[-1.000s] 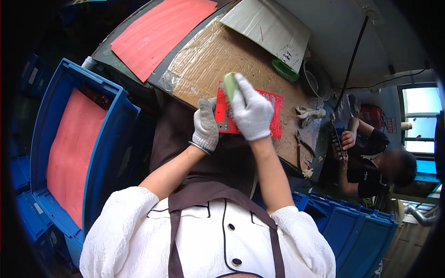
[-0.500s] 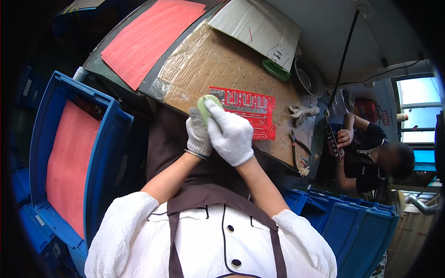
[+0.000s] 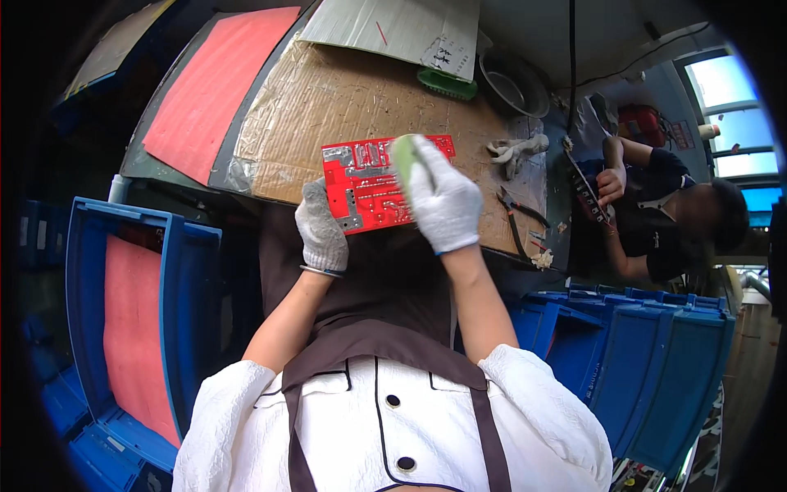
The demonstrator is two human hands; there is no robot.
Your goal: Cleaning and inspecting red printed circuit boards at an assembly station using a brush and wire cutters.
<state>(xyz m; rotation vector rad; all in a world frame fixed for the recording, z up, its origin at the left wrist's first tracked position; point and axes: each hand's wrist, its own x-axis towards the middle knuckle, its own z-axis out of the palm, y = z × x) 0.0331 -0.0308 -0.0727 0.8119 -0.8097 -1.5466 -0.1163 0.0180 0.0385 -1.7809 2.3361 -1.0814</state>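
Note:
A red circuit board (image 3: pixel 340 193) with silvery solder patches and rows of joints is held up at the near edge of the cardboard-covered bench. My left hand (image 3: pixel 321 231), in a greyish-white knit glove, grips its left end. In a white glove, my right hand (image 3: pixel 448 205) is closed round a pale green oval scrubbing brush (image 3: pixel 402 157). The brush lies over the right half of the board and hides part of it; its working side faces away from view. Slight blur shows on the right glove's fingers.
Pliers (image 3: pixel 515 221) and a spare glove (image 3: pixel 518 154) lie right of the board. Farther back are another green brush (image 3: pixel 447 84), a metal basin (image 3: pixel 512 82) and a white panel (image 3: pixel 393 33). Blue crates (image 3: pixel 168 328) flank me. A co-worker (image 3: pixel 656 197) handles another board at right.
My hands have moved apart. My left hand now grips the board's left end, and my right hand has carried the brush rightward over it. The whole view has shifted.

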